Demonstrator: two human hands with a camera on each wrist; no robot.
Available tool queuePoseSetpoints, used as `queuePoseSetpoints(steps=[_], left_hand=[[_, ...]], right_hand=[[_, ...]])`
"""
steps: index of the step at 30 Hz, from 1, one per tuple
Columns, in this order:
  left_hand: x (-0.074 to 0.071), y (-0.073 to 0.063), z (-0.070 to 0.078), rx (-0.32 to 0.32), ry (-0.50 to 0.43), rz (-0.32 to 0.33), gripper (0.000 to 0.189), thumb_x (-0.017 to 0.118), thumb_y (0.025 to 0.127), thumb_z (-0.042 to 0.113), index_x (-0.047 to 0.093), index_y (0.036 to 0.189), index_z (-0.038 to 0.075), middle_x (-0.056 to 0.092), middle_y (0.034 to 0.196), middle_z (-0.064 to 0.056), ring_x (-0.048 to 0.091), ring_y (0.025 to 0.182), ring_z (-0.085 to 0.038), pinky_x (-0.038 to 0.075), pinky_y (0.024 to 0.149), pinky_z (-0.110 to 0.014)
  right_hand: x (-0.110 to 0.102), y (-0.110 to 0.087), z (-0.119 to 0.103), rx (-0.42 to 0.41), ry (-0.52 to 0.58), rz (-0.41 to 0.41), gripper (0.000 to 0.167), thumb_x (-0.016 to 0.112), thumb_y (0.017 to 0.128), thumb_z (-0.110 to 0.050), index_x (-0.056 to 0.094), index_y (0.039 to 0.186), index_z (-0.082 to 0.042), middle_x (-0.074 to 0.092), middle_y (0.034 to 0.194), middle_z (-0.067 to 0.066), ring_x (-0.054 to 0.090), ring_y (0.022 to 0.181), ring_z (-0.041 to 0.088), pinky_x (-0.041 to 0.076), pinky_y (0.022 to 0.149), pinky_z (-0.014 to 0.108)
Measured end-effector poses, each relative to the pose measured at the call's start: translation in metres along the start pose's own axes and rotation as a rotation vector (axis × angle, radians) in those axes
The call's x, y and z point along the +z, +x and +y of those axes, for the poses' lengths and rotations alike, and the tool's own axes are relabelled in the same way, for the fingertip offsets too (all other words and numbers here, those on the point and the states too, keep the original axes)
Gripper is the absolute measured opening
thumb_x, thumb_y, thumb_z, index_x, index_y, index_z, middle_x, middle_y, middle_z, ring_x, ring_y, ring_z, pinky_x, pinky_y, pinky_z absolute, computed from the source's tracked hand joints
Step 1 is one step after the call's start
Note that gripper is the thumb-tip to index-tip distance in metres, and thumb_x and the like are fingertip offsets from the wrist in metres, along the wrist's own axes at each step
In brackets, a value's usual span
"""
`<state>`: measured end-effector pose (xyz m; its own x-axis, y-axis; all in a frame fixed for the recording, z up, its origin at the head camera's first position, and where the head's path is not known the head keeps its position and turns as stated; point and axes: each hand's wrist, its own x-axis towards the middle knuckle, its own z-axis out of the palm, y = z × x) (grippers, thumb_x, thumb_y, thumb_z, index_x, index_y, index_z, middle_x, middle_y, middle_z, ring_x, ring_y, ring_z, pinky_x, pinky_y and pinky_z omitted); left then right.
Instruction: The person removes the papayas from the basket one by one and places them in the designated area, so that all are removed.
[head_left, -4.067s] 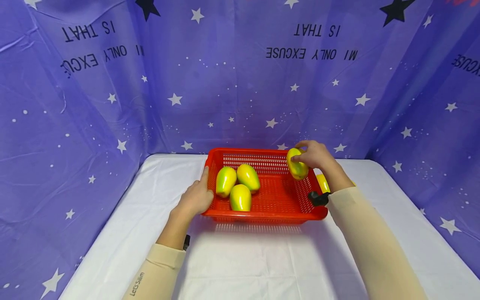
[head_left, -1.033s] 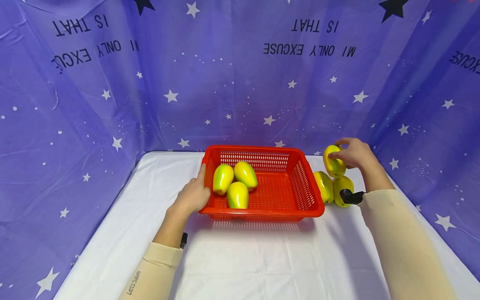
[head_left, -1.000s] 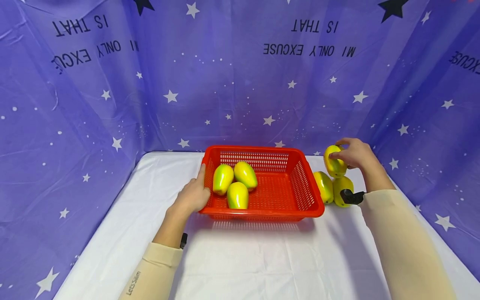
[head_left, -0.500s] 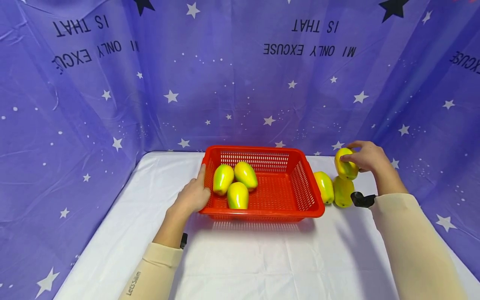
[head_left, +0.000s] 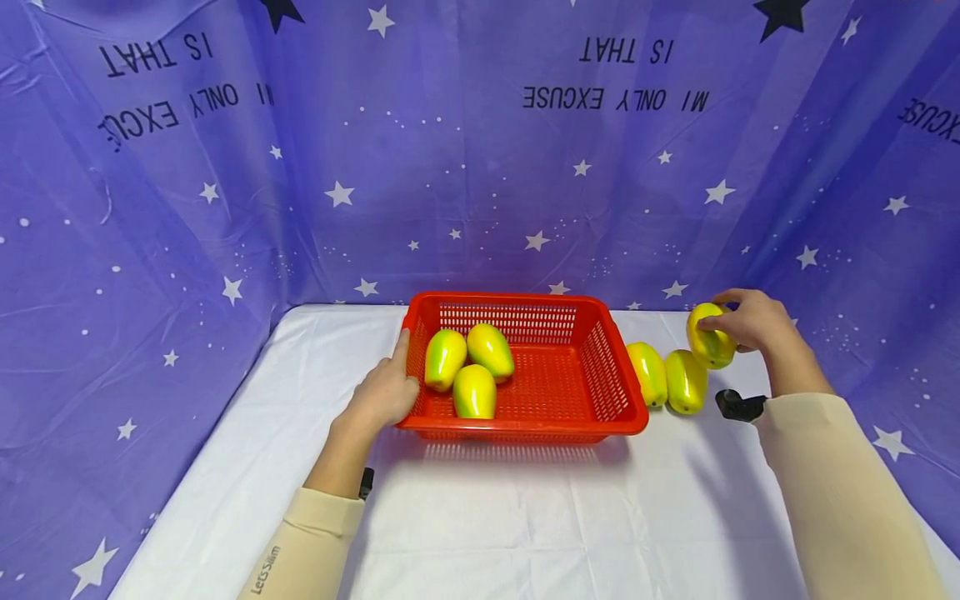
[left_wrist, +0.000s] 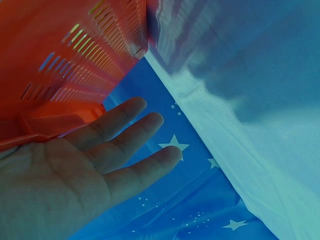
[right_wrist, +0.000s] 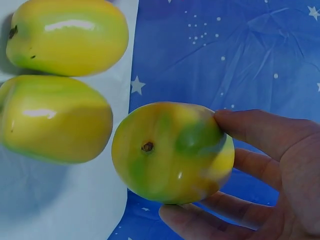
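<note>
I see right hand (head_left: 759, 321) pinching one fruit (head_left: 705, 337) at basket (head_left: 525, 428)'s three o'clock; left hand (head_left: 384, 390), fingers (left_wrist: 142, 172) straight, touching nine o'clock side

White-clothed table (head_left: 480, 517), red basket (head_left: 543, 375), fruits (head_left: 686, 382) (two)

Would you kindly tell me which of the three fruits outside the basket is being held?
The rightmost fruit: the right hand grips it. The middle fruit and the leftmost fruit, beside the basket, lie on the table unheld.
</note>
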<state>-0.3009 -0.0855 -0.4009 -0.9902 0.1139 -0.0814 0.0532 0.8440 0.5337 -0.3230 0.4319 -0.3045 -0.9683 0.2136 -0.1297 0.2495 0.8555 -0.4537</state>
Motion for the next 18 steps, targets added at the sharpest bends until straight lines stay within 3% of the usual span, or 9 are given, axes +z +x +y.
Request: queuePoseSetpoints(steps=[10, 18], left_hand=[[0.000, -0.002, -0.002, -0.007, -0.003, 0.000, 0.083, 0.041, 0.095, 0.017, 0.001, 0.168, 0.014, 0.054, 0.140, -0.030, 0.060, 0.114, -0.042, 0.047, 0.100, -0.064], [0.001, 0.000, -0.002, -0.005, -0.013, 0.004, 0.084, 0.041, 0.094, 0.017, 0.002, 0.168, 0.015, 0.055, 0.139, -0.029, 0.060, 0.112, -0.041, 0.047, 0.099, -0.063]], right_hand=[[0.002, -0.001, 0.013, 0.031, 0.001, -0.026, 0.076, 0.067, 0.096, -0.031, 0.036, 0.151, 0.011, 0.029, 0.146, 0.045, 0.053, 0.119, 0.057, 0.059, 0.088, 0.052], [0.001, -0.001, 0.025, 0.048, -0.006, -0.051, 0.077, 0.067, 0.096, -0.032, 0.035, 0.151, 0.011, 0.028, 0.146, 0.046, 0.053, 0.118, 0.057, 0.062, 0.081, 0.047]])
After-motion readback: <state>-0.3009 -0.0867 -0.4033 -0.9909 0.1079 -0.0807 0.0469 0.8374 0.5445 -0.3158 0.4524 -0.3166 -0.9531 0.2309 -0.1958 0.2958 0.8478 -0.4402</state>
